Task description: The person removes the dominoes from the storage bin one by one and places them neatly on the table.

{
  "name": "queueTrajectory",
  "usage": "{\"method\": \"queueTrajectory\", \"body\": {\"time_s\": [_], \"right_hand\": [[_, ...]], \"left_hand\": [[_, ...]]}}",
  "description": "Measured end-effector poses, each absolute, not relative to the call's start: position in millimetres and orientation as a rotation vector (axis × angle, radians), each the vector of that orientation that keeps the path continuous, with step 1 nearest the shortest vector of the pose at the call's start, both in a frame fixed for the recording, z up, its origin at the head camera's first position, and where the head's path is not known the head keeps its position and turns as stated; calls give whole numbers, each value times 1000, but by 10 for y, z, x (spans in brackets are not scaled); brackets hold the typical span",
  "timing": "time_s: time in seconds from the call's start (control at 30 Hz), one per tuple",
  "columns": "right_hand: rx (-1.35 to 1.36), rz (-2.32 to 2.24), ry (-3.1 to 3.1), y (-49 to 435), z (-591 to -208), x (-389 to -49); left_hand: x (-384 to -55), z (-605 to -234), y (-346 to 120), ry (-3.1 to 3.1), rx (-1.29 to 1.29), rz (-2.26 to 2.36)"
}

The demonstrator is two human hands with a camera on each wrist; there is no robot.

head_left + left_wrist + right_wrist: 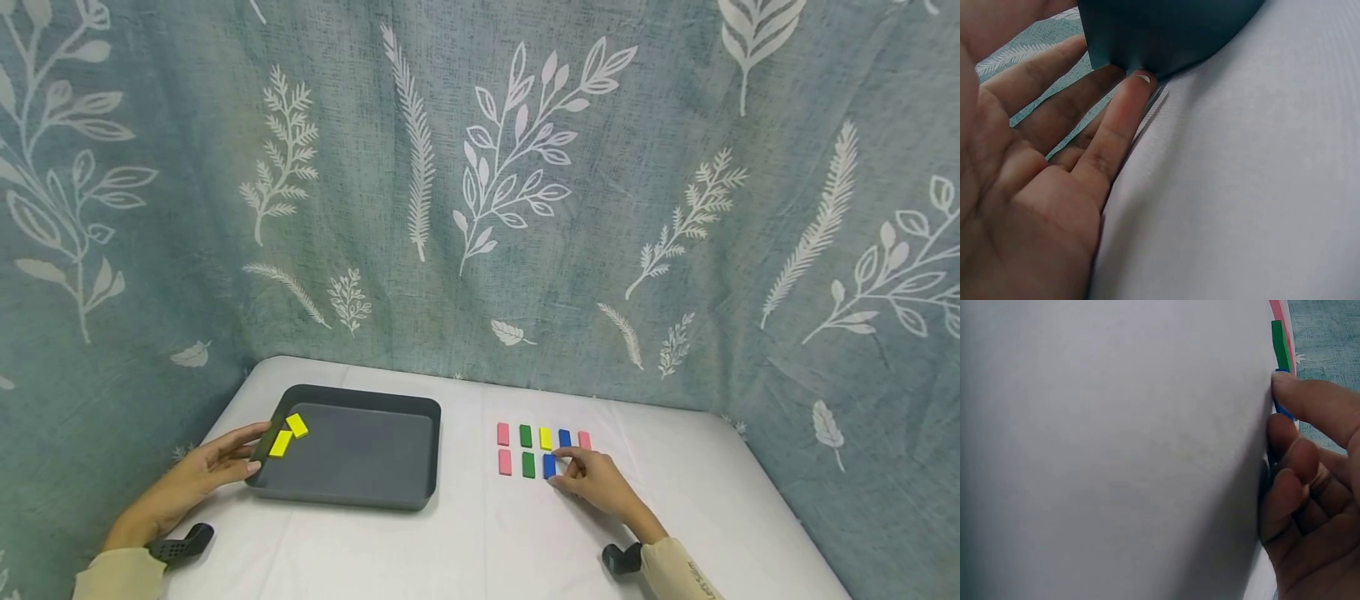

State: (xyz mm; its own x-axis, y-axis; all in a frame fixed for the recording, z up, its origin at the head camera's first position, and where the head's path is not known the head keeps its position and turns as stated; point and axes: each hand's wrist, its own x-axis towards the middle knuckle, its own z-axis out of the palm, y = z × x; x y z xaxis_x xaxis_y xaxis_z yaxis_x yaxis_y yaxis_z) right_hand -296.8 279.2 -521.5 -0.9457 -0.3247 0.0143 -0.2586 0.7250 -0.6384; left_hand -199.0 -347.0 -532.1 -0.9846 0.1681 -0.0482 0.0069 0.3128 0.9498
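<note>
A dark grey tray point(352, 454) lies at the left of the table, with two yellow blocks point(281, 443) inside near its left wall. My left hand point(213, 462) rests its fingertips against that wall; in the left wrist view, the fingers point(1116, 119) are mostly straight and touch the tray's outer side point(1160, 37). My right hand point(596, 479) pinches a blue block point(550, 466) between thumb and forefinger, at the right end of the near row. In the right wrist view, the thumb point(1316, 400) partly hides the blue block point(1283, 407).
Beside the held block stand a green block point(528, 465) and a pink block point(505, 462). Behind them is a row of pink, green, yellow point(545, 438), blue and pink blocks on the white tablecloth point(375, 550). A leaf-patterned curtain point(450, 317) hangs behind the table.
</note>
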Motion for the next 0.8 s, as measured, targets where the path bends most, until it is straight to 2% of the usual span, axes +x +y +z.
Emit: {"method": "queueTrajectory", "body": {"time_s": [0.8], "right_hand": [[-480,-1139,2743,2727,-5031,-3080]], "left_hand": [[-2020,-5297,-3432,2401,85,1748]]}}
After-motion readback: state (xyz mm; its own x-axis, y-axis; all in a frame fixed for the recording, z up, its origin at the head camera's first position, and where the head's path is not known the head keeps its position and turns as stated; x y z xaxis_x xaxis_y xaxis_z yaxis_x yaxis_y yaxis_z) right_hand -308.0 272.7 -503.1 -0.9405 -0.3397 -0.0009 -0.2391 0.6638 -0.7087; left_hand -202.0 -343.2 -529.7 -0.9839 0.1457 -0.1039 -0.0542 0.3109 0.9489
